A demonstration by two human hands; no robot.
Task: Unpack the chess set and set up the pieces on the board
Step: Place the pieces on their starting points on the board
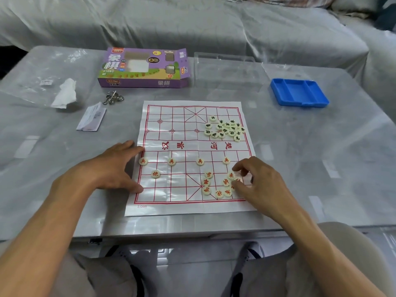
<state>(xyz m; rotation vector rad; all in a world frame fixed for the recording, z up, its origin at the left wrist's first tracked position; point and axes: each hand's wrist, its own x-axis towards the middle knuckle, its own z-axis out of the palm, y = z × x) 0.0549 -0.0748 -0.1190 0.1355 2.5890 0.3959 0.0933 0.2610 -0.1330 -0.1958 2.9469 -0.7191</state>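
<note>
1. The paper xiangqi board [192,202] lies flat on the table, printed in red. Four red soldier pieces [200,161] stand in a row on the near half, and a red cannon piece [155,174] sits on its point at the near left.
2. The loose red pieces [216,185] lie clustered at the near right of the board, not yet on their points. The black pieces [225,129] lie in a heap at the far right, untouched.
3. The right hand [260,185] is directly over the right edge of the red cluster, fingers curled, thumb and forefinger closing on a piece there; which piece cannot be read, as the fingers hide it.
4. The left hand [111,168] lies flat on the board's left margin, fingers straight and slightly spread, pressing the sheet down.
5. Judgement: the unfilled points lie to the left of the right hand; the matching cannon point, near right, is closest to it.
</note>
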